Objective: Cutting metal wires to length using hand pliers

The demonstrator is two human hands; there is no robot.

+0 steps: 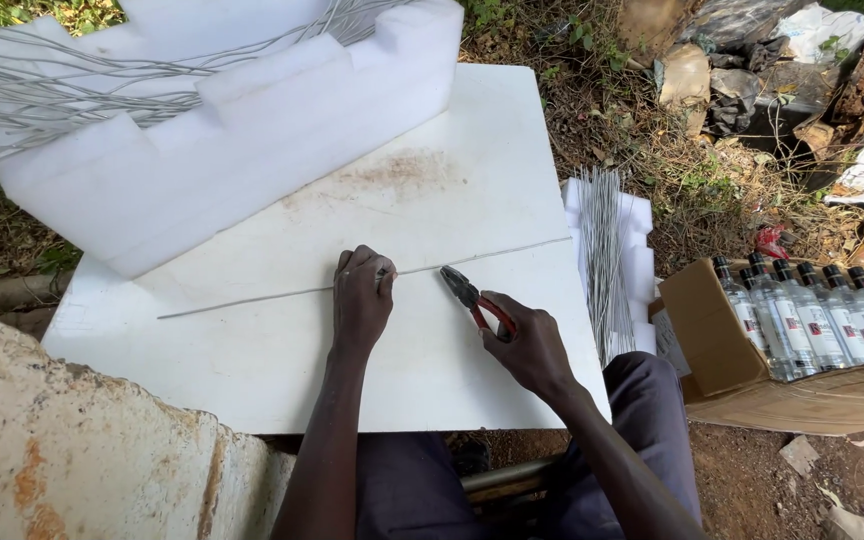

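A long thin metal wire (252, 299) lies across the white board (452, 190), running from the left up to the right edge. My left hand (360, 298) rests on the wire near its middle, fingers pinched on it. My right hand (529, 345) holds red-handled pliers (472, 297), whose dark jaws point up-left and sit just below the wire, a little to the right of my left hand.
A large white foam block (242, 130) with a tangle of wires (42, 90) stands at the back left. Cut straight wires (602, 250) lie on foam at the board's right. A cardboard box of clear bottles (812, 320) sits further right. A stone block (62, 450) is at the lower left.
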